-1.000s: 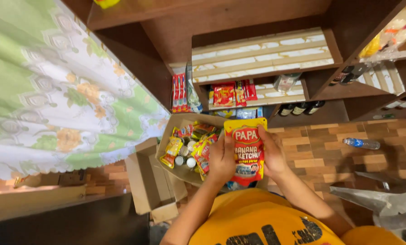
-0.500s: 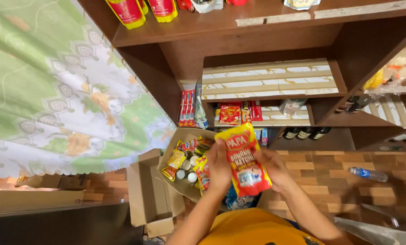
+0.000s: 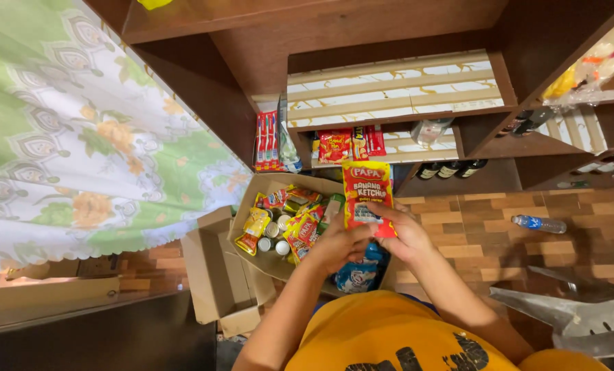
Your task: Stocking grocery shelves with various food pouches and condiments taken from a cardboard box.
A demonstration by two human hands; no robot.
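A broad cloth (image 3: 80, 137), soft and matte, printed with green leaves and orange flowers and edged in white scallops, fills the left side of the scene. Behind it, at the far side, dark wooden shelving (image 3: 389, 41) rises in flat, smooth boards with square compartments; its back shows pale slats. The floor (image 3: 513, 227) at right is laid in small reddish-brown brick-shaped tiles with a slight sheen.

In the near middle lies an open cardboard box (image 3: 218, 275), plain brown, its flaps folded outward, packed with glossy red-and-yellow sachets and a few round metal can tops (image 3: 274, 237). A grey, ridged plastic piece (image 3: 575, 319) with pointed ends juts in at near right.

Above the box, both hands grip one ketchup pouch (image 3: 367, 199), a flat rectangular packet of shiny red and yellow film held upright. The left hand (image 3: 338, 244) clasps its lower left edge with curled fingers; the right hand (image 3: 406, 237) pinches the lower right edge, thumb across the front. Under the hands a crinkled blue packet (image 3: 358, 275) shows.

On the low shelf beyond stand more red packets (image 3: 348, 144) and carded toothbrushes (image 3: 268, 141). Dark glass bottles (image 3: 448, 168) lie in the compartment to their right. A small clear plastic bottle (image 3: 539, 223) lies on its side on the tiles, well apart from the hands.
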